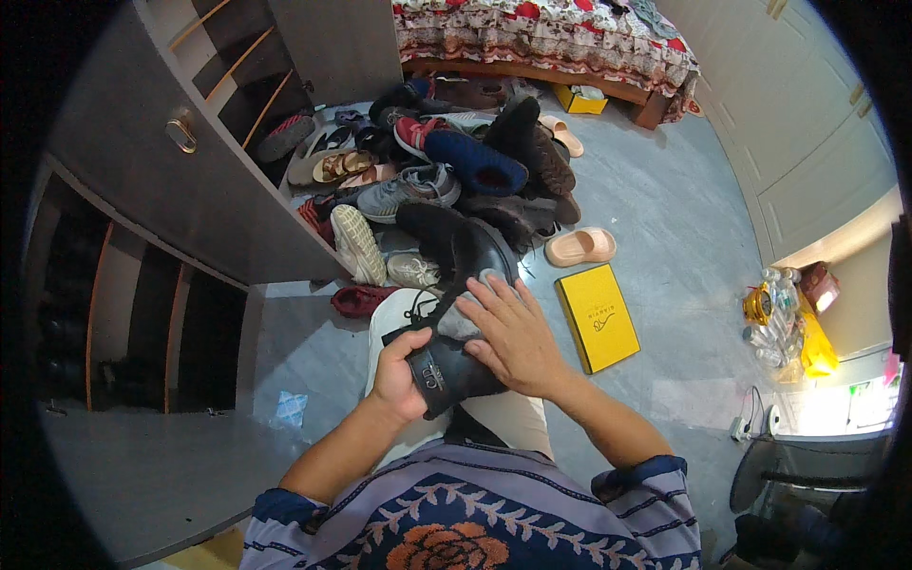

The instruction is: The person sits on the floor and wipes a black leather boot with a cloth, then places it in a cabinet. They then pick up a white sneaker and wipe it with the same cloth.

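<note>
A black leather ankle boot [463, 367] lies across my lap, its toe pointing away from me. My left hand [399, 377] grips the boot's upper cuff, thumb on top, beside a metal emblem. Spread flat over the boot's instep, my right hand [513, 335] presses a grey cloth [456, 324] against the leather. Part of the cloth is hidden beneath the fingers. A thin black lace [420, 306] hangs at the boot's left side, over my light trousers.
A heap of mixed shoes [413, 189] spreads ahead of me. Open dark cabinet doors [164, 164] stand left. On the floor to the right lie a yellow shoebox [598, 317] and a beige slipper [581, 246]. Plastic bottles [776, 320] gather farther right; a bed [541, 43] is beyond.
</note>
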Motion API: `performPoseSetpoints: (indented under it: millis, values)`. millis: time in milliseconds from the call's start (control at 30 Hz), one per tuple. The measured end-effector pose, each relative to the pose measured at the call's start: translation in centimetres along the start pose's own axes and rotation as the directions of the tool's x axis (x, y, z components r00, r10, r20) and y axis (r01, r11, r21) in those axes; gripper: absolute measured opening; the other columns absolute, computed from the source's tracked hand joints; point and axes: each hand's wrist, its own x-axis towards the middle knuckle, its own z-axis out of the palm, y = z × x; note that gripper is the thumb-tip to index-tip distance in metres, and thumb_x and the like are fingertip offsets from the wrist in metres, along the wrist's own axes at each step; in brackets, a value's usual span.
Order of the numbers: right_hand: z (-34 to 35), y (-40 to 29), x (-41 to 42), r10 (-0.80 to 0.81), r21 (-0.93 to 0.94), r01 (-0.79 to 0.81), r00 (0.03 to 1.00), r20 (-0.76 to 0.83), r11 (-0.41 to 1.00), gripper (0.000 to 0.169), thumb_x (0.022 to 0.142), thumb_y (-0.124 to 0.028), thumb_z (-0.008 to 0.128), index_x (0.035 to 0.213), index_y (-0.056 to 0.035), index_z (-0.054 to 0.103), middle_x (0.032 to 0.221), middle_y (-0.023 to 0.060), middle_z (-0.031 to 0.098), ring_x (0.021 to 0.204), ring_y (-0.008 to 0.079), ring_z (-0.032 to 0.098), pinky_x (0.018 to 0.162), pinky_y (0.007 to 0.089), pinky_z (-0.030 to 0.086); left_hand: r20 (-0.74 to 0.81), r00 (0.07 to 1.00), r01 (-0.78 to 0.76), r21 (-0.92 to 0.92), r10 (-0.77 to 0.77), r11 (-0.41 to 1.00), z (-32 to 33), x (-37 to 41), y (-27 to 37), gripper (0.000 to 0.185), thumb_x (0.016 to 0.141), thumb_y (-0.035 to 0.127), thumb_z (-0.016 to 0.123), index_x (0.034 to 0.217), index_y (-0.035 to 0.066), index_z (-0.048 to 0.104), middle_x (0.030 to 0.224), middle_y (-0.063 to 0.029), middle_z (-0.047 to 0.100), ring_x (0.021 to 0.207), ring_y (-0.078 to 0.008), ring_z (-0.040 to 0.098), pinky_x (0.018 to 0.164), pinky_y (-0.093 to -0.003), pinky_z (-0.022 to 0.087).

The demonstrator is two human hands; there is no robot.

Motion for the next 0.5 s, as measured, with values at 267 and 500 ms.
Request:
performPoseSetpoints:
  millis: [267,500]
  values:
    - [0.8,2.6,4.4,-0.009,0.004,0.009,0.998,0.055,1.0,0.039,0.093,-0.032,0.054,0.123,-0.0068,0.058,0.135,0.014,0.052,0.131,0.0336,0.04,0.11,0.0533,0.027,-0.046,0.997,-0.052,0.136,0.059,0.989,0.5,0.1,-1.1,0.049,0.089,0.021,0.052,0.133,-0.001,0.044,0.126,-0.0183,0.058,0.112,-0.0312,0.06,0.102,-0.0453,0.045]
    - [1.3,2.3,4.3,0.015,-0.049,-0.013,0.999,0.043,0.999,0.039,0.091,-0.031,0.056,0.12,-0.0065,0.061,0.136,0.0131,0.052,0.133,0.0325,0.04,0.11,0.0549,0.025,-0.044,0.998,-0.046,0.139,0.053,0.989,-0.7,0.5,-1.4,0.043,0.09,0.017,0.05,0.13,0.002,0.047,0.123,-0.0165,0.06,0.11,-0.0303,0.062,0.099,-0.045,0.047]
